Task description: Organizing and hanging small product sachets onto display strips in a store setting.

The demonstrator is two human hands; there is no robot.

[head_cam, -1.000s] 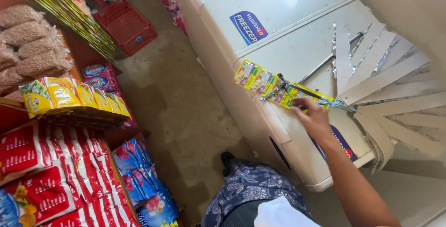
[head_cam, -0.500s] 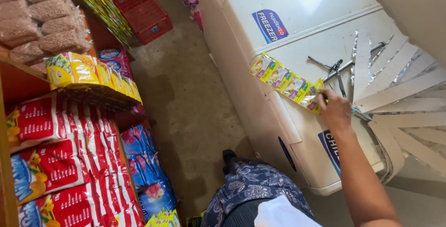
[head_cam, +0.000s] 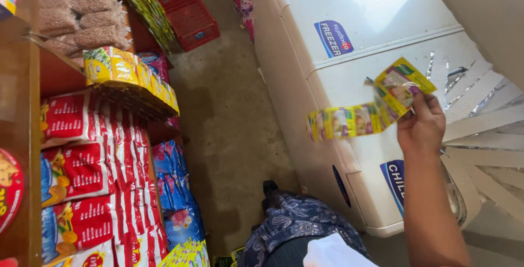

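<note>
My right hand (head_cam: 421, 125) is raised over the white chest freezer (head_cam: 360, 5) and is shut on a strip of small yellow sachets (head_cam: 364, 112). The strip hangs from my fingers and trails down to the left, off the freezer lid. Several silver foil strips (head_cam: 480, 95) lie fanned out on the lid to the right of the hand, with scissors (head_cam: 456, 72) partly covered among them. My left hand is out of view.
On the left a wooden shelf (head_cam: 22, 81) carries bags of nuts (head_cam: 82, 10), yellow packets (head_cam: 128, 70) and red-and-white packets (head_cam: 87, 152). Blue packets (head_cam: 174, 190) hang below. A red crate (head_cam: 188, 18) stands on the concrete floor (head_cam: 229, 103). My patterned clothing (head_cam: 295, 223) is below.
My right hand has picked the sachet strip up off the freezer lid and lifted it, so it now dangles in the air. The camera has shifted right.
</note>
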